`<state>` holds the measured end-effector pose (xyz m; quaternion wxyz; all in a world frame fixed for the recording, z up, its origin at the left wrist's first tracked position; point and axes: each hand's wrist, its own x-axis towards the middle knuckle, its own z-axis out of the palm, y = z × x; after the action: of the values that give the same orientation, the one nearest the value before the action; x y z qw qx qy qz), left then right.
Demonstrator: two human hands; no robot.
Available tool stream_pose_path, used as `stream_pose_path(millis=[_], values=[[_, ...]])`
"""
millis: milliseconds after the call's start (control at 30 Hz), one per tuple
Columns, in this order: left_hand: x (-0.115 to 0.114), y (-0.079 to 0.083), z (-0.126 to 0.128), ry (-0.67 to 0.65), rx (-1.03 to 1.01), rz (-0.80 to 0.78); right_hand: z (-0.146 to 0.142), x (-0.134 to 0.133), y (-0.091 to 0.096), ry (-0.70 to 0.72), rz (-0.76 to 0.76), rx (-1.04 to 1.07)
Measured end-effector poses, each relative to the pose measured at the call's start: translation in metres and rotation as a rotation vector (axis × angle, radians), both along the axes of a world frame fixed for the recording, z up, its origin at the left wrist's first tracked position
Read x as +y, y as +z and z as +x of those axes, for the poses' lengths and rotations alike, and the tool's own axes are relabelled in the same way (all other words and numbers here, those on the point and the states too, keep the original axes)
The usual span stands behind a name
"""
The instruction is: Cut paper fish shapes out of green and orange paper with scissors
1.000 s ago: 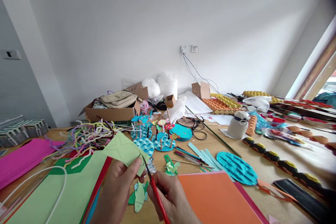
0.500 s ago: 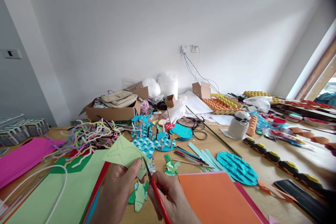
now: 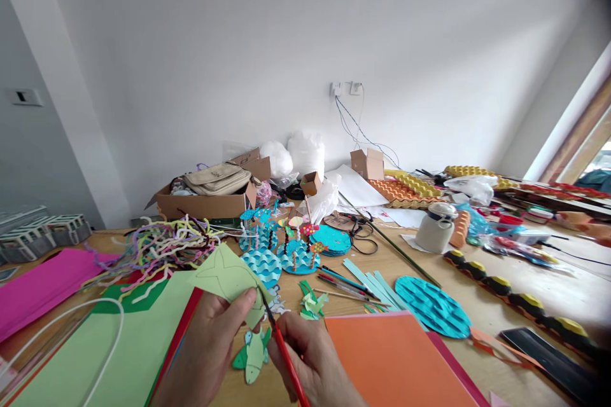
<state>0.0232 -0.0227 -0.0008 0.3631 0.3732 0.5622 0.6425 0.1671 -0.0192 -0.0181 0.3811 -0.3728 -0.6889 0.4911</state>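
From my remote view: a plain white wall (image 3: 286, 25) fills the background, with a twin socket (image 3: 346, 88) and trailing cables; a grey pillar (image 3: 42, 108) stands left, a slanted window frame (image 3: 573, 140) admits daylight right, above a wooden tabletop (image 3: 548, 292)

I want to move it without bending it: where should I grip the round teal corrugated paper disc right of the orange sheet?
Pinch the teal corrugated paper disc at its far right rim, coming from the right; it lies flat, and the orange sheet crowds its near left edge.
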Motion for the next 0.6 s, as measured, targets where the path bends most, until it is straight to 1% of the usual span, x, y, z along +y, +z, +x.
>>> stream_pose_path(millis=[100,167,233,300,367,467,600], values=[[-0.001,0.001,0.000,-0.151,-0.059,-0.031,0.000,0.000,-0.001,-0.003,0.018,-0.011],[-0.001,0.000,0.000,-0.189,-0.092,-0.030,0.001,0.000,-0.001,0.005,0.034,-0.022],[0.000,-0.004,-0.002,-0.148,-0.109,-0.057,0.001,0.000,-0.002,0.006,0.051,-0.028],[0.001,-0.008,-0.003,-0.050,-0.112,-0.083,0.002,0.000,-0.002,0.005,0.059,-0.032],[0.002,-0.010,-0.003,0.007,-0.106,-0.107,0.002,0.000,-0.002,0.005,0.060,-0.038],[0.001,-0.005,0.000,0.002,-0.102,-0.107,0.001,-0.001,-0.002,0.017,0.047,-0.016],[-0.004,0.012,0.005,-0.062,-0.051,-0.036,0.000,-0.002,-0.002,0.034,0.001,0.016]])
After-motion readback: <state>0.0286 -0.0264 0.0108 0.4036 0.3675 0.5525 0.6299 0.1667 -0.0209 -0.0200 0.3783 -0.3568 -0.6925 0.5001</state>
